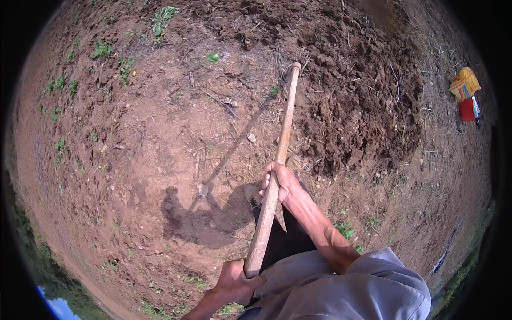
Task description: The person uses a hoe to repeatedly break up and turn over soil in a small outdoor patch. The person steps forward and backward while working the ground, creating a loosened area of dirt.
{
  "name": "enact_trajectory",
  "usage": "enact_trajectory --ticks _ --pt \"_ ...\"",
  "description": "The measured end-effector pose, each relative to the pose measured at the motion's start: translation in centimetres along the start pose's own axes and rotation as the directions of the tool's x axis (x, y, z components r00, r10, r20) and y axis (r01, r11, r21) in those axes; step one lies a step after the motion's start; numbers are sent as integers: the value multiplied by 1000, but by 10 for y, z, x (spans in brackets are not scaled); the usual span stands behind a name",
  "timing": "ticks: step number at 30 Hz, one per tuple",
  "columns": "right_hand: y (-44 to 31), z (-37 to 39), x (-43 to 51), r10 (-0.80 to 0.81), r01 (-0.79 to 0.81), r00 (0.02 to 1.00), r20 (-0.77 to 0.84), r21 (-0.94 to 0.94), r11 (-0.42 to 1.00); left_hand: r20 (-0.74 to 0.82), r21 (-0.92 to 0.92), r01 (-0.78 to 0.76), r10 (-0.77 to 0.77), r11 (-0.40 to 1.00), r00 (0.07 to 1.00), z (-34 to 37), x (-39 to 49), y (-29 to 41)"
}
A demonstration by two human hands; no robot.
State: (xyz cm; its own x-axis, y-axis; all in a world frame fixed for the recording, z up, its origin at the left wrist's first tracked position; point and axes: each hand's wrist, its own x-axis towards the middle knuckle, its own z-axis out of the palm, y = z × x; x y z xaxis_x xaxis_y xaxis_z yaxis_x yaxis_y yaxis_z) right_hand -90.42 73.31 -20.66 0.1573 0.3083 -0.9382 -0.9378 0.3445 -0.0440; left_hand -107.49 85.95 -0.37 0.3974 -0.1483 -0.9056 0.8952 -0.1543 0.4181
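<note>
A long wooden tool handle (285, 132) runs from near my waist out over the soil, its far end at the edge of the dug earth. My left hand (236, 280) grips its near, thicker end low in the view. Farther along, my right hand (282, 180) is wrapped around the middle of the shaft. The tool's working head at the far end cannot be made out clearly. The turned dark soil (352, 104) lies beyond and to the right of the handle.
My shoe (252, 196) stands on bare ground left of the handle. Small stones, twigs and green weeds (102, 49) are scattered about. A yellow bag (465, 84) and a red item (467, 109) lie at the far right.
</note>
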Motion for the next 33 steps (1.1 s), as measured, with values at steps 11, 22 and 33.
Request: enact_trajectory --ticks 11,22,33 --pt "-25 -77 150 -181 123 966 -184 -286 950 -36 188 286 -284 940 958 51 64 -107" --pt "165 -70 37 6 -33 966 -258 -99 995 -342 346 344 -224 873 913 41 -78 -276" --pt "146 -60 -14 -255 245 907 -336 -74 967 -358 644 15 285 765 889 35 30 -401"
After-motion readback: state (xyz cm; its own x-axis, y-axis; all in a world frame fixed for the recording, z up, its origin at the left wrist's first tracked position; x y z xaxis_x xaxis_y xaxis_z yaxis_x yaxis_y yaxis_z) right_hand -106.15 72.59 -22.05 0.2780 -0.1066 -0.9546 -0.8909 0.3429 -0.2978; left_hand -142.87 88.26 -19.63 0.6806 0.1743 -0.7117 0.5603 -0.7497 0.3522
